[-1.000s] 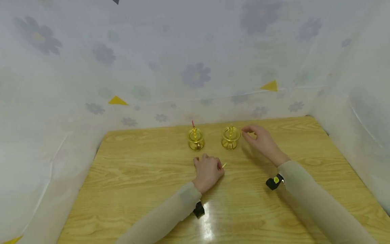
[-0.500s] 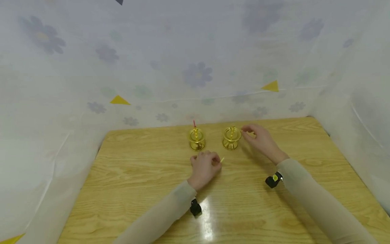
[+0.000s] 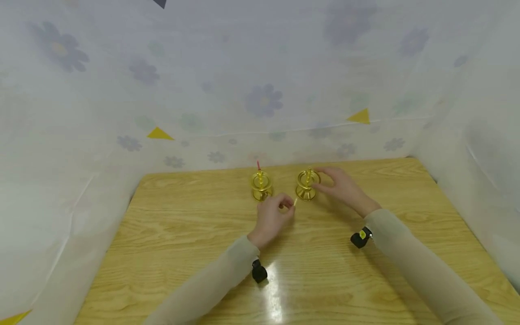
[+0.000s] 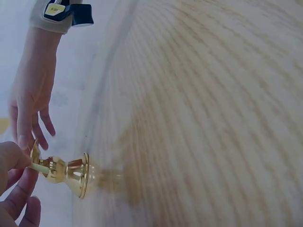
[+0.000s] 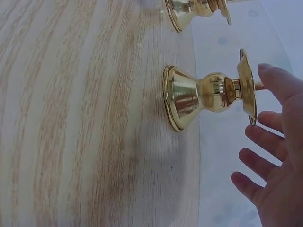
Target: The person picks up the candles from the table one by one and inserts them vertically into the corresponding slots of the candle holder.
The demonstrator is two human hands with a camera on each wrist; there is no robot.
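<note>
Two gold candle holders stand at the back of the wooden table [image 3: 170, 234]. A red candle [image 3: 257, 165] is upright in the left holder [image 3: 261, 187]. My left hand [image 3: 290, 206] pinches a thin yellow candle [image 3: 295, 202] close to the foot of the right holder [image 3: 307, 185]. In the left wrist view the left hand's fingers [image 4: 14, 191] curl round the yellow stick [image 4: 40, 167] beside that holder [image 4: 71, 173]. My right hand [image 3: 326, 178] is open, its spread fingers [image 5: 267, 158] at the rim of the right holder [image 5: 208, 94].
A white flowered cloth [image 3: 260, 90] walls in the table at the back and on both sides. A black wrist camera [image 3: 258, 272] and another [image 3: 359, 238] hang under the sleeves. The second holder's base [image 5: 189, 10] shows at the top of the right wrist view.
My left hand has moved forward and up towards the right holder, carrying the yellow candle. My right hand has shifted left, from beside the holder to its rim.
</note>
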